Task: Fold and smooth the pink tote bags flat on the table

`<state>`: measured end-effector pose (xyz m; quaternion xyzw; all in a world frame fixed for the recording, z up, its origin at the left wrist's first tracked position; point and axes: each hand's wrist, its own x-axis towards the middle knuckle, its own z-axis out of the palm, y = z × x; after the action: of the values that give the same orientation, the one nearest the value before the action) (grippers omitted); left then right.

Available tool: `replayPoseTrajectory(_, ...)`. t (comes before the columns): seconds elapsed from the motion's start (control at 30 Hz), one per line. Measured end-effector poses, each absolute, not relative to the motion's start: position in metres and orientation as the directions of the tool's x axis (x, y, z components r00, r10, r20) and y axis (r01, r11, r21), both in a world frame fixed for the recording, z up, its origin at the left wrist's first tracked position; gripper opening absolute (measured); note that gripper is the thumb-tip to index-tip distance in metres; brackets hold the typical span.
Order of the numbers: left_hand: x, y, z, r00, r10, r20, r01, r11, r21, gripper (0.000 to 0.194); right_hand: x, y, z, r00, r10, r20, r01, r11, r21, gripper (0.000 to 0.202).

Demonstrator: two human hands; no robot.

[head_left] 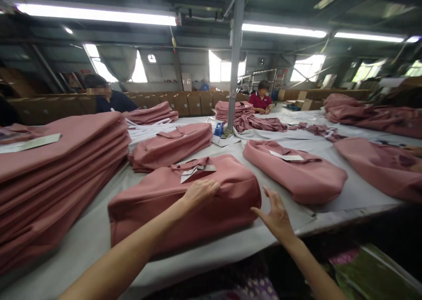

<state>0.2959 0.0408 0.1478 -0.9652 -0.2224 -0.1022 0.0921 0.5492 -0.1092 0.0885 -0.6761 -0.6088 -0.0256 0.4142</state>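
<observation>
Lying folded, end bulging

Left of the fingers [212, 187], a stack [72, 159] is piled. Beneath, a pink bundle [227, 214] is touched by the curled left hand [198, 195], grip unclear; beside its end, the right hand [278, 216] is spread, empty.

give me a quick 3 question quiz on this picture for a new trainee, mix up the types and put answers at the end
1. True or false: the left hand is on the nearest pink bundle.
2. The right hand is: a) flat on the tall stack; b) open by the bundle's right end; c) around the metal post.
3. Fill in the colour: the table covering is ____.

Key: 1 true; 2 b; 3 white
</observation>
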Motion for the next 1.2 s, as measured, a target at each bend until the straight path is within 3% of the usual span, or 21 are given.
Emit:
replayPoseTrajectory(0.03, 0.296, 0.04, 0.15, 0.883, 0.402, 0.24, 0.442, -0.886, -0.14, 0.026, 0.548, -0.105, 0.108, 0.102, 0.789, 0.606, 0.919, 0.16, -0.361, 0.07)
replayPoseTrajectory(0.1, 0.297, 0.038, 0.154, 0.893, 0.38, 0.239, 0.422, -0.892, -0.159, 0.023, 0.542, -0.092, 0.141, -0.178, 0.812, 0.555, 0.957, 0.274, -0.094, 0.072)
replayPoseTrajectory(0.17, 0.298, 0.038, 0.157, 0.9, 0.361, 0.245, 0.409, -0.893, -0.186, 0.019, 0.535, -0.075, 0.162, -0.298, 0.847, 0.441, 0.949, 0.312, 0.041, 0.072)
replayPoseTrajectory(0.33, 0.305, 0.059, 0.171, 0.919, 0.303, 0.253, 0.368, -0.89, -0.271, 0.011, 0.534, -0.028, 0.176, -0.254, 0.867, 0.429, 0.967, 0.211, 0.145, 0.046)
replayPoseTrajectory(0.47, 0.306, 0.063, 0.181, 0.927, 0.282, 0.248, 0.352, -0.882, -0.313, 0.017, 0.54, -0.024, 0.184, -0.322, 0.85, 0.418, 0.946, 0.271, 0.178, 0.022)
replayPoseTrajectory(0.63, 0.266, 0.026, 0.169, 0.902, 0.358, 0.242, 0.416, -0.871, -0.26, 0.014, 0.542, -0.069, 0.154, -0.388, 0.773, 0.502, 0.912, 0.401, 0.087, 0.016)
replayPoseTrajectory(0.7, 0.237, 0.015, 0.166, 0.863, 0.464, 0.202, 0.5, -0.842, -0.202, 0.038, 0.549, -0.081, 0.14, -0.358, 0.753, 0.552, 0.905, 0.425, 0.008, 0.016)
replayPoseTrajectory(0.77, 0.205, 0.011, 0.166, 0.785, 0.609, 0.118, 0.62, -0.773, -0.133, 0.069, 0.557, -0.085, 0.134, -0.303, 0.787, 0.538, 0.904, 0.416, -0.098, 0.035)
replayPoseTrajectory(0.83, 0.178, 0.013, 0.166, 0.688, 0.725, 0.029, 0.723, -0.683, -0.102, 0.079, 0.563, -0.082, 0.133, -0.283, 0.85, 0.444, 0.878, 0.416, -0.238, 0.05)
replayPoseTrajectory(0.93, 0.157, 0.02, 0.164, 0.64, 0.767, 0.035, 0.763, -0.63, -0.148, 0.041, 0.564, -0.07, 0.138, -0.303, 0.883, 0.358, 0.827, 0.43, -0.362, 0.035)
replayPoseTrajectory(1.03, 0.158, 0.032, 0.173, 0.671, 0.735, 0.097, 0.738, -0.648, -0.191, 0.007, 0.561, -0.057, 0.15, -0.31, 0.87, 0.383, 0.812, 0.452, -0.369, 0.012)
replayPoseTrajectory(1.2, 0.157, 0.05, 0.205, 0.711, 0.685, 0.161, 0.701, -0.671, -0.239, 0.017, 0.572, -0.046, 0.172, -0.244, 0.801, 0.547, 0.838, 0.458, -0.297, 0.012)
